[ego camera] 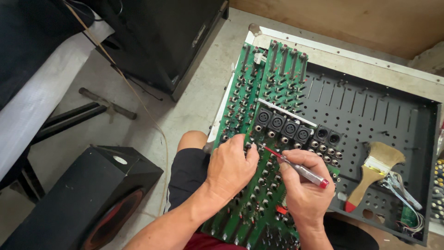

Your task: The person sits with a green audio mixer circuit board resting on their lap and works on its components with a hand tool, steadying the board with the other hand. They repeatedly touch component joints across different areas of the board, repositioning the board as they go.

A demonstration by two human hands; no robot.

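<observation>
A red-tipped screwdriver (296, 167) is gripped by the right hand (303, 185) — the green circuit board (259, 115) is pinched by the left hand (230, 166)

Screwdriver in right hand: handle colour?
Clear handle with a red end cap on the screwdriver, held by the right hand; head view.

Concrete floor (194, 106) carries the open metal chassis (370, 69), a black speaker box (78, 203) and a metal bar (107, 103).
</observation>
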